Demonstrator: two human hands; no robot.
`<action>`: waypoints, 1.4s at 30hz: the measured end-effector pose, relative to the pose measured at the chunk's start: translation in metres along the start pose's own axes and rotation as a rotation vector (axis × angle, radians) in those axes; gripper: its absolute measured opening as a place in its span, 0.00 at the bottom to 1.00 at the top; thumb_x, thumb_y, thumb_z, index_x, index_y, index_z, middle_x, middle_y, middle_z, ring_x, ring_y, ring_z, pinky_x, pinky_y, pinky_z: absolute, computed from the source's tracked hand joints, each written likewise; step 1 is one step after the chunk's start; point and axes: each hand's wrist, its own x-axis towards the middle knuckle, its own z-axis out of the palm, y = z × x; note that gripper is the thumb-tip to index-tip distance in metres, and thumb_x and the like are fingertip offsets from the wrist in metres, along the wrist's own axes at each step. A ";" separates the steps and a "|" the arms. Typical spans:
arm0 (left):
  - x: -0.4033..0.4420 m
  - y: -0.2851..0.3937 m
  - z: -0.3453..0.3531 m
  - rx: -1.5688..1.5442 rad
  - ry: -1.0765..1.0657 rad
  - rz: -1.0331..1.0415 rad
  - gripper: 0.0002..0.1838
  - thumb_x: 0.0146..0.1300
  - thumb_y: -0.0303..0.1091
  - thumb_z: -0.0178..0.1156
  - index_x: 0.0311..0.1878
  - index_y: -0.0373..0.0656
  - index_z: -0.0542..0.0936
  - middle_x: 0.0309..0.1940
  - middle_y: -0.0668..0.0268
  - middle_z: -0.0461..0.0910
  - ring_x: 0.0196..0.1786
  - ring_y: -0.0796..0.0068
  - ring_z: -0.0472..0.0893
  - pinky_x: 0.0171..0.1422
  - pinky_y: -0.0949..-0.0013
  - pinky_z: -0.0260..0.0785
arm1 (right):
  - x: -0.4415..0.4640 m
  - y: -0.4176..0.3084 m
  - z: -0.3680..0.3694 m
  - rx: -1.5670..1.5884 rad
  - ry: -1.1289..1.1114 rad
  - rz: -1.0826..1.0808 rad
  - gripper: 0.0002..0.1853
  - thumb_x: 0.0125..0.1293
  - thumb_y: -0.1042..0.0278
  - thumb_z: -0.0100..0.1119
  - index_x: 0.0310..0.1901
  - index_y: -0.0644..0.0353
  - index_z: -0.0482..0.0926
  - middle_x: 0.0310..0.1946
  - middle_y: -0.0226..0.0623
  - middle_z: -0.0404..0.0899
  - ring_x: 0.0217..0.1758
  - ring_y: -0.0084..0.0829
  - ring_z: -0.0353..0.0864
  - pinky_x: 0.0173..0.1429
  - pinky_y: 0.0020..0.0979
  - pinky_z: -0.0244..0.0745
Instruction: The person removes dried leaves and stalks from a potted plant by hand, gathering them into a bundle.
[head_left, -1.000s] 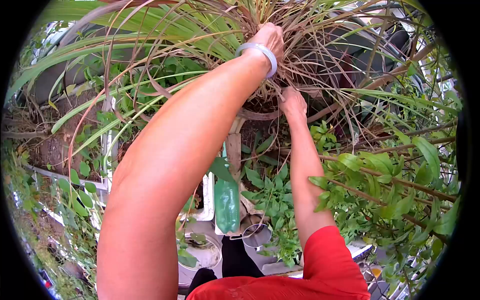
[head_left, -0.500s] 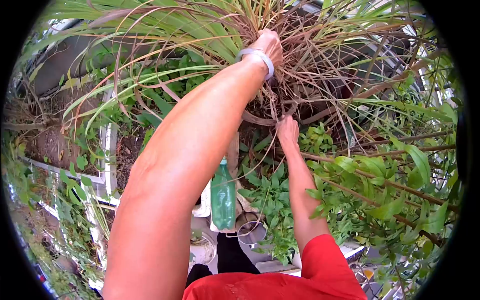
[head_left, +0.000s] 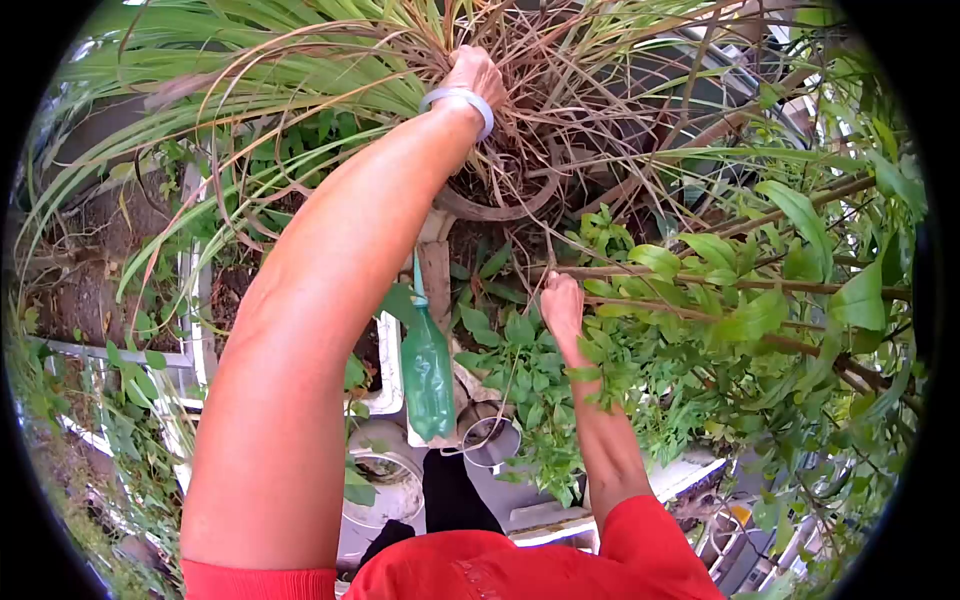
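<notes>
1. Left hand [head_left: 477,78]: wrapped around the base of the grassy clump [head_left: 525,110].
2. Right hand [head_left: 562,305]: lower, closed, seemingly on a dry strand [head_left: 550,262]; fingertips too small to be sure.
3. Step, judged: stripping dry leaves. Another tug calls for a firm left brace.
4. Clump: green left of the left hand, brown and tangled right.

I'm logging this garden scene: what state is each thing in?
Left hand: closed on the grass clump
Grass clump: part green, part dry brown
Right hand: closed, apparently on a dry strand
Bracelet: worn
Green bottle: see-through; whether sealed, unclear
White container: open-topped
</notes>
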 end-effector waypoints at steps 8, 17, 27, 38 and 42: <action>-0.012 -0.029 -0.012 -0.352 0.164 0.214 0.08 0.51 0.32 0.53 0.31 0.44 0.80 0.44 0.56 0.71 0.37 0.64 0.79 0.34 0.68 0.73 | -0.079 -0.020 -0.004 1.319 -0.549 0.232 0.15 0.67 0.59 0.39 0.40 0.64 0.69 0.19 0.29 0.65 0.21 0.22 0.66 0.30 0.25 0.67; -0.121 -0.060 -0.100 -0.518 0.137 0.587 0.08 0.51 0.33 0.52 0.28 0.43 0.80 0.45 0.56 0.75 0.38 0.63 0.79 0.37 0.65 0.72 | -0.128 -0.051 -0.013 1.648 -0.954 0.194 0.19 0.63 0.67 0.44 0.54 0.65 0.65 0.35 0.35 0.73 0.40 0.29 0.72 0.46 0.32 0.68; -0.374 -0.117 -0.153 -0.532 0.250 0.428 0.05 0.48 0.33 0.54 0.27 0.42 0.72 0.13 0.62 0.74 0.22 0.61 0.79 0.23 0.62 0.69 | -0.294 -0.110 0.006 1.447 -1.206 0.050 0.22 0.59 0.68 0.54 0.54 0.66 0.65 0.36 0.39 0.76 0.41 0.29 0.74 0.49 0.33 0.68; -0.742 -0.222 -0.191 -0.416 -0.143 -0.189 0.09 0.57 0.39 0.51 0.28 0.44 0.68 0.15 0.65 0.67 0.18 0.65 0.72 0.19 0.63 0.60 | -0.445 -0.185 0.095 1.069 -1.466 -0.073 0.17 0.57 0.73 0.56 0.47 0.67 0.69 0.33 0.42 0.76 0.34 0.29 0.76 0.40 0.29 0.73; -0.860 -0.230 -0.186 -0.422 -0.460 -0.619 0.05 0.57 0.35 0.50 0.31 0.45 0.70 0.19 0.58 0.74 0.23 0.56 0.75 0.25 0.57 0.64 | -0.476 -0.190 0.169 0.566 -1.439 0.066 0.14 0.56 0.75 0.56 0.44 0.69 0.69 0.30 0.43 0.76 0.27 0.28 0.75 0.28 0.26 0.74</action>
